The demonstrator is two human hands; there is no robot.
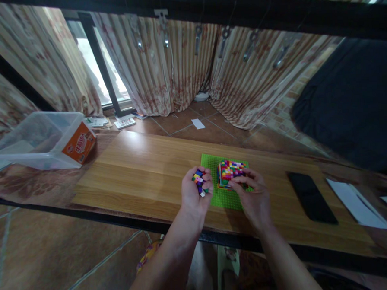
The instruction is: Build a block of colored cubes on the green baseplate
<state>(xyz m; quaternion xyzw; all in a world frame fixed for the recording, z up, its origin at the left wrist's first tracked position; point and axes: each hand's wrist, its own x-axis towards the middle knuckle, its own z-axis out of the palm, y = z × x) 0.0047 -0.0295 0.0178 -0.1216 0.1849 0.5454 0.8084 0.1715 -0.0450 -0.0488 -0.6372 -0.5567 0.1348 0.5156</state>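
My left hand (194,193) is turned palm up, its fingers curled around a small heap of loose toy bricks (199,179) in purple, blue, yellow, white and other colours. Just right of it lies a green studded baseplate (225,200). On the plate stands a low, squarish block of multicoloured toy bricks (229,169), its top covered in studs. My right hand (252,191) reaches over the block's near right side, thumb and forefinger brought together at its front edge. Those fingertips partly cover the block, and whatever they pinch is too small to make out.
The wooden board (143,173) carries the baseplate and, to the right, a black phone (311,197). White papers (357,203) lie beyond the phone. A clear plastic bin (47,144) with an orange label stands at the far left. Curtains (189,71) hang behind.
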